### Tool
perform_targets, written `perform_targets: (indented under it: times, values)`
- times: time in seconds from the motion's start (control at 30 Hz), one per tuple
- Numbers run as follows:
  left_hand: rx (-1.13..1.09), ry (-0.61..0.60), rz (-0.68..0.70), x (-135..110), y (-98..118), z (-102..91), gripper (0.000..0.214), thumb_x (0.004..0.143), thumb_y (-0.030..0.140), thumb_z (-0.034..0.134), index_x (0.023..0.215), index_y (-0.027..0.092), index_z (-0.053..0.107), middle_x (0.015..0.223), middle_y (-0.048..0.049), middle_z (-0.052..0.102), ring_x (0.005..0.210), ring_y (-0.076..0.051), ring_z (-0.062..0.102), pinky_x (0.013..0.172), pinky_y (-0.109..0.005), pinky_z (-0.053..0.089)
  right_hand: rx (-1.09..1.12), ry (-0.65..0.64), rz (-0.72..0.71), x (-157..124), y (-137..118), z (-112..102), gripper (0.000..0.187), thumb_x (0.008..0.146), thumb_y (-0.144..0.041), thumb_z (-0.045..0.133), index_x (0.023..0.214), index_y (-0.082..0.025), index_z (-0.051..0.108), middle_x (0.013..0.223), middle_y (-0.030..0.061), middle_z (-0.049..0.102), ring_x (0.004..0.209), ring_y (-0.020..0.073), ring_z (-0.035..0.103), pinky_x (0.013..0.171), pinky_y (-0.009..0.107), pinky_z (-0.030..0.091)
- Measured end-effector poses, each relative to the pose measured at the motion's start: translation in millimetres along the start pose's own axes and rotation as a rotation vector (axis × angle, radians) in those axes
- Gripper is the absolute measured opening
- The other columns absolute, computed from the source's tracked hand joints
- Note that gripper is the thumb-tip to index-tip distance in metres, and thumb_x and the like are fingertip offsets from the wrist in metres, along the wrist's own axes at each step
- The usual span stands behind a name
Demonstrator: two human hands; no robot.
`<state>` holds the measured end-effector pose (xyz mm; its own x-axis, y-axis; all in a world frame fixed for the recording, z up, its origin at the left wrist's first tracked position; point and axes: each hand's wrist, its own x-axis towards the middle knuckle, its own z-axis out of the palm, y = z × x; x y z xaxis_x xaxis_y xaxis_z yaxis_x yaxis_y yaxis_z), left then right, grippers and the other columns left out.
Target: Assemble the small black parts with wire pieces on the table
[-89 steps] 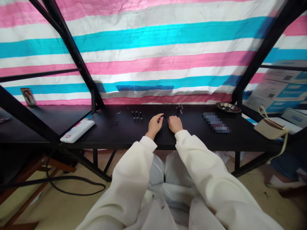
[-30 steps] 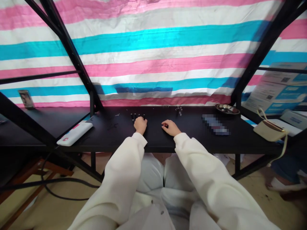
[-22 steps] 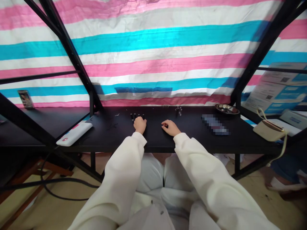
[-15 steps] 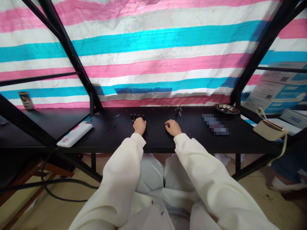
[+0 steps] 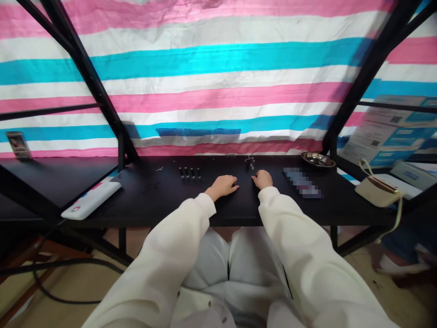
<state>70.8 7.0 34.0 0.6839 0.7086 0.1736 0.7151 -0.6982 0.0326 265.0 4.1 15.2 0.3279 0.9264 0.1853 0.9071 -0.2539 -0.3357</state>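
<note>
Palm down over the black table (image 5: 164, 205), my left hand (image 5: 224, 185) has its thumb apart from the fingers, and nothing shows between them. To its left, several short dark cylinders (image 5: 192, 173) with pale ends stand upright in a row. My right hand (image 5: 263, 179) rests on the table with its fingers curled in; whatever they may hold is hidden. Just beyond it lies a cluster of small grey pieces (image 5: 252, 163), apart from the fingertips. Tiny metal bits (image 5: 231, 156) lie along the back edge.
A steel dish (image 5: 318, 159) and a blurred-out flat object (image 5: 302, 183) are on the right. A beige pouch (image 5: 377, 191) sits at the right end, a white power bank (image 5: 91, 200) at the left. Black frame posts (image 5: 92, 82) flank the striped sheet behind.
My left hand has left the row of cylinders, moving right and exposing them. My right hand has shifted right, nearer the grey pieces. The view has turned slightly.
</note>
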Motion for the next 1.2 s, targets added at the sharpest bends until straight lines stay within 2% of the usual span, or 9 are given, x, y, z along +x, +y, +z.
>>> perform_targets:
  times: [0.1, 0.23, 0.37, 0.5, 0.67, 0.83, 1.0, 1.2]
  values:
    - [-0.011, 0.004, 0.011, 21.2, 6.2, 3.6, 0.035, 0.083, 0.04, 0.048, 0.108, 0.018, 0.056, 0.103, -0.0085, 0.063, 0.093, -0.02, 0.06, 0.075, -0.027, 0.045, 0.014, 0.007, 0.015, 15.1, 6.6, 2.9, 0.028, 0.081, -0.032, 0.059, 0.099, -0.011, 0.066, 0.103, 0.0168, 0.064, 0.098, 0.0238, 0.059, 0.079, 0.029, 0.044]
    - [-0.02, 0.03, -0.04, 43.4, 8.3, 9.9, 0.063, 0.082, 0.04, 0.049, 0.137, 0.015, 0.029, 0.119, -0.0127, 0.055, 0.104, -0.023, 0.056, 0.081, -0.03, 0.044, 0.045, 0.034, 0.016, 27.6, 5.3, 11.4, 0.027, 0.082, -0.031, 0.057, 0.099, -0.011, 0.066, 0.102, 0.0161, 0.064, 0.097, 0.023, 0.06, 0.081, 0.029, 0.044]
    - [-0.005, 0.008, -0.124, 62.1, 9.9, 16.8, 0.066, 0.088, 0.037, 0.041, 0.145, 0.02, 0.012, 0.123, -0.0141, 0.051, 0.105, -0.025, 0.055, 0.081, -0.033, 0.044, 0.116, 0.063, 0.044, 34.4, 0.4, 19.6, 0.027, 0.082, -0.03, 0.057, 0.101, -0.012, 0.066, 0.102, 0.0153, 0.065, 0.098, 0.0225, 0.059, 0.082, 0.028, 0.044]
    - [-0.036, -0.011, -0.165, 78.9, 11.2, 22.5, 0.065, 0.089, 0.035, 0.038, 0.146, 0.028, 0.007, 0.12, -0.0129, 0.051, 0.099, -0.026, 0.059, 0.079, -0.034, 0.044, 0.164, 0.085, 0.043, 40.2, -1.3, 24.3, 0.026, 0.082, -0.03, 0.057, 0.099, -0.014, 0.067, 0.099, 0.0146, 0.066, 0.096, 0.0234, 0.06, 0.08, 0.03, 0.044]
    - [-0.078, 0.003, -0.194, 89.9, 10.9, 26.0, 0.056, 0.089, 0.034, 0.04, 0.142, 0.03, 0.023, 0.118, -0.0126, 0.051, 0.096, -0.025, 0.06, 0.079, -0.034, 0.044, 0.191, 0.105, 0.036, 42.6, -0.8, 26.9, 0.024, 0.082, -0.029, 0.056, 0.096, -0.014, 0.068, 0.097, 0.0144, 0.067, 0.092, 0.0228, 0.061, 0.077, 0.03, 0.045]
    - [-0.099, 0.149, -0.266, 85.8, 13.5, 28.8, 0.034, 0.091, 0.031, 0.037, 0.12, 0.021, 0.051, 0.109, -0.0114, 0.055, 0.092, -0.022, 0.06, 0.078, -0.033, 0.044, 0.203, 0.102, 0.039, 39.1, -2.7, 23.9, 0.021, 0.083, -0.027, 0.054, 0.092, -0.016, 0.068, 0.095, 0.0129, 0.067, 0.091, 0.0219, 0.062, 0.077, 0.029, 0.045]
    - [-0.207, 0.276, -0.332, 67.0, 12.0, 25.2, 0.025, 0.089, 0.029, 0.043, 0.108, 0.023, 0.058, 0.106, -0.0069, 0.06, 0.088, -0.019, 0.061, 0.076, -0.03, 0.044, 0.178, 0.084, 0.037, 34.6, -3.4, 18.8, 0.02, 0.083, -0.024, 0.053, 0.091, -0.015, 0.068, 0.097, 0.014, 0.067, 0.092, 0.0228, 0.062, 0.079, 0.03, 0.045]
    - [-0.472, 0.474, -0.453, 27.1, -3.1, 20.3, 0.019, 0.082, 0.03, 0.054, 0.096, 0.021, 0.064, 0.083, -0.0021, 0.065, 0.08, -0.015, 0.06, 0.076, -0.026, 0.044, 0.191, 0.05, 0.004, 24.7, -7.7, 16.5, 0.016, 0.079, -0.023, 0.057, 0.086, -0.014, 0.069, 0.093, 0.0143, 0.068, 0.091, 0.0237, 0.063, 0.078, 0.03, 0.045]
